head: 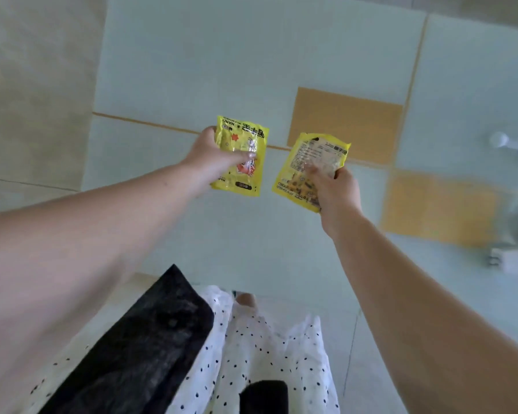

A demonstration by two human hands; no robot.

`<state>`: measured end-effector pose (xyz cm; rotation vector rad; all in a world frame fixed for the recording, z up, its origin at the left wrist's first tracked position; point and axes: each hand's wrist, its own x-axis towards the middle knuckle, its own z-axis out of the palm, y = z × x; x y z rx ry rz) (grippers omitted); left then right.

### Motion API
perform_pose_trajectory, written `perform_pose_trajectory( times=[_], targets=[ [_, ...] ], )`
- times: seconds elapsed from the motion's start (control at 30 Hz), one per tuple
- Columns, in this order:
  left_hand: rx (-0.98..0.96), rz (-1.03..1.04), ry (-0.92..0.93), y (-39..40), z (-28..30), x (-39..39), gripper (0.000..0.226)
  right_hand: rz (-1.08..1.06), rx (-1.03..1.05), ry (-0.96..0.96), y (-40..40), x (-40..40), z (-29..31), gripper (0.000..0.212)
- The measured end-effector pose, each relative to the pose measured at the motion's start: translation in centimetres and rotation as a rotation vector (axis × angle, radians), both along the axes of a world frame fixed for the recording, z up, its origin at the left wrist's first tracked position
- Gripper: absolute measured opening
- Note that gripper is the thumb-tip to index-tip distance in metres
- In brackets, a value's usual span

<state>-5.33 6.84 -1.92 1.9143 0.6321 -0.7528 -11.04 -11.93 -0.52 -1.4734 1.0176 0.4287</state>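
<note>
White garment [269, 348] with small black dots

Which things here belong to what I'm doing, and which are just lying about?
In use: left hand holding the front-facing yellow packet; right hand holding the back-facing yellow packet.
Lying about: small white block on the floor; blurred white object farther off.

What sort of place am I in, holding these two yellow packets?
Most likely an indoor room, perhaps at home: a pale green floor with orange squares, beige tiles at the left, and a small white plug-like thing lying on the floor at the right.
</note>
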Motion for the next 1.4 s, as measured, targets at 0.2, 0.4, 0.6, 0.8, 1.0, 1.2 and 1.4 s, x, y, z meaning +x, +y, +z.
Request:
perform_pose_trajectory(
  times=[0.2,0.4,0.6,0.8,1.0,1.2,1.4],
  targets=[
    [-0.188,-0.200,0.084,-2.2,2.1,-3.9,0.060,-0.268,0.000,0.020,-1.1,-8.6,2.4,0.010],
    [-0.277,-0.418,0.124,-3.2,3.8,-8.3,0.047,-0.562,0.008,-0.048,1.2,-17.5,4.5,0.008],
    [-0.298,-0.574,0.199,-3.3,4.9,-14.6,0.041,-0.777,0.050,-0.089,5.6,-26.3,5.7,0.009],
    [-0.233,-0.806,0.254,-1.8,4.0,-21.9,0.055,-0.986,0.062,-0.058,10.6,-34.8,5.5,0.009],
    [-0.203,-1.049,0.294,0.2,3.9,-29.6,0.059,-1.216,0.069,-0.038,16.6,-44.9,5.2,0.010],
    [-0.181,-1.342,0.284,3.1,5.1,-40.9,0.026,-1.368,0.006,-0.057,24.0,-56.3,5.4,0.022],
    [-0.225,-1.542,0.402,9.6,6.0,-55.7,0.018,-1.594,-0.046,-0.007,36.0,-69.2,5.9,0.016]
  ],
)
